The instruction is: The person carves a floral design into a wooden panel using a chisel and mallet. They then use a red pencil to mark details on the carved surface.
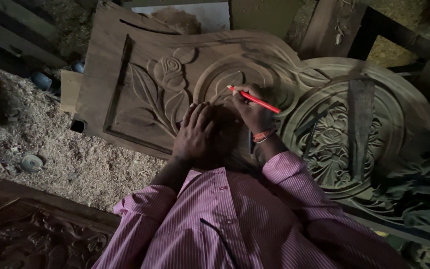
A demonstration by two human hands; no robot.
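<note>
A carved wooden panel (140, 65) with a rose and leaf relief lies in front of me. My left hand (195, 132) rests flat on the panel, fingers spread, just below an oval carved leaf motif (235, 74). My right hand (252, 107) grips a red pencil (255, 99), whose tip touches the wood inside the oval motif. An orange band circles my right wrist. I wear a pink striped shirt.
A second round carved panel (344, 134) with dense floral work lies to the right, a flat dark strip (360, 124) on it. Another carved piece (31, 234) sits at lower left. Sawdust (60, 149) covers the ground at left, with small round objects in it.
</note>
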